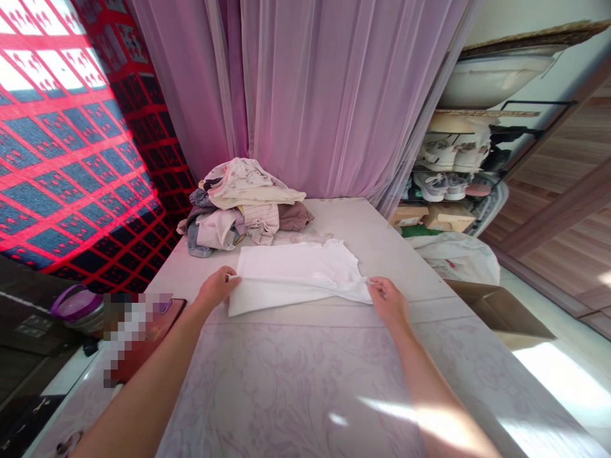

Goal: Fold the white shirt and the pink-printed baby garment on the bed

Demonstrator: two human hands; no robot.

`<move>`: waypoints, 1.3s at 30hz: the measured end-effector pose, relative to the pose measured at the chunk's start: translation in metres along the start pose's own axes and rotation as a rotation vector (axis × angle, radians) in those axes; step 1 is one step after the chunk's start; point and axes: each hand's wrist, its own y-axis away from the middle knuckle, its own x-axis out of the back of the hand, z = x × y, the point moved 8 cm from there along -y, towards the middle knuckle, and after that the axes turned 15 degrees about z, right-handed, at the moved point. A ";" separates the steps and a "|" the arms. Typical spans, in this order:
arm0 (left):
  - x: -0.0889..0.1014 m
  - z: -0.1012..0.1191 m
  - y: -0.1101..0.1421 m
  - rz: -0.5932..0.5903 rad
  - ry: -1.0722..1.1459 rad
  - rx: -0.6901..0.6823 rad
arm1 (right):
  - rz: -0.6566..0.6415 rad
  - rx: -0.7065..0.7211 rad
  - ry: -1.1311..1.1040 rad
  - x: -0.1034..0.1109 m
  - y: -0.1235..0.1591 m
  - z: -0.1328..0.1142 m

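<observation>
A white garment (296, 270), perhaps a small shirt, lies spread sideways on the table, with a fold running along its length. My left hand (217, 286) pinches its edge at the left end. At the opposite end, my right hand (386, 298) has finger and thumb closed on a corner of the cloth. Between the hands the near layer is drawn fairly straight. Behind it sits a heap of crumpled clothes (248, 207) in pink, cream, grey and brown.
The table (286, 375) has a pale floral cover. Purple curtains (324, 95) hang behind it. A red-brown flat object (143, 343), partly pixelated, and a purple-lidded bucket (79, 308) are at left. A shoe rack (449, 168) and an open cardboard box (501, 312) stand at right.
</observation>
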 end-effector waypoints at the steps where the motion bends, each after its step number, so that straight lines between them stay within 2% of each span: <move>1: -0.002 -0.001 0.001 0.001 -0.008 0.013 | 0.011 0.014 0.035 -0.002 0.000 0.001; 4: -0.005 0.001 0.005 0.013 -0.003 0.023 | 0.066 0.097 0.087 -0.004 0.002 0.002; 8: -0.005 -0.003 0.019 0.021 0.064 0.104 | 0.129 0.216 0.024 0.002 0.008 -0.002; 12: -0.002 -0.006 0.040 0.090 0.099 0.109 | 0.110 0.344 -0.046 0.006 0.015 -0.015; 18: 0.004 0.002 0.064 0.274 0.153 0.072 | 0.053 0.225 -0.157 0.002 0.003 -0.017; 23: 0.006 0.006 0.069 0.383 0.296 0.111 | -0.014 0.217 0.011 -0.006 -0.012 -0.013; 29: 0.002 0.003 0.063 0.282 0.214 0.117 | -0.072 0.184 0.121 -0.013 -0.014 -0.006; 36: 0.000 0.011 0.062 0.179 0.038 0.000 | -0.052 0.176 0.149 -0.009 -0.009 -0.001; 39: -0.003 0.009 0.062 0.146 0.026 -0.008 | -0.059 0.197 0.166 -0.009 -0.008 -0.001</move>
